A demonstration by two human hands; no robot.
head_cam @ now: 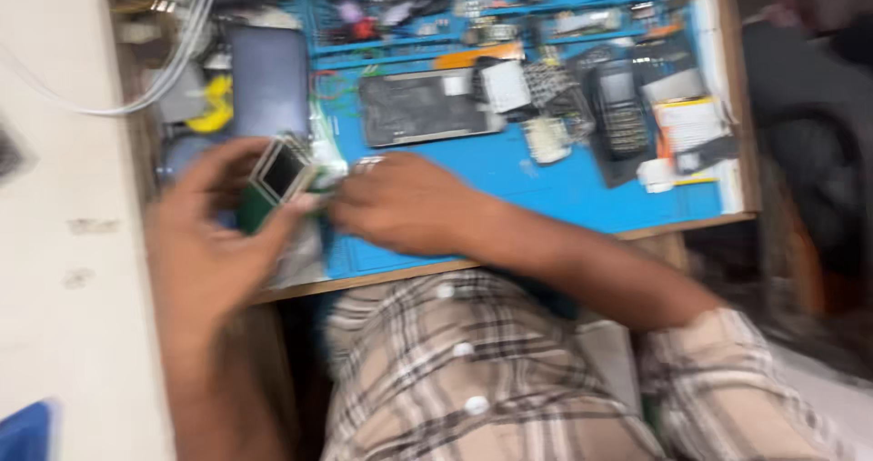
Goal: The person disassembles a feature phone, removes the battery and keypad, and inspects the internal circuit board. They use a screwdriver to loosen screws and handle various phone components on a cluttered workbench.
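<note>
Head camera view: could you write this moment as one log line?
left hand: holds small screen part | right hand: touches its edge | beneath: blue mat | nearby: keypad phone, opened phone | picture: blurred

Two hands are at work: the left hand (214, 243) and the right hand (405, 202), with one small green circuit board with a screen (277, 179) between them. On the one blue work mat (546, 184) lie one opened phone body (427, 106) and one dark keypad phone (620, 106). One yellow tape roll (215, 111) lies left of the mat.

left hand (214, 243), small screen module (282, 172), right hand (405, 202)
</note>
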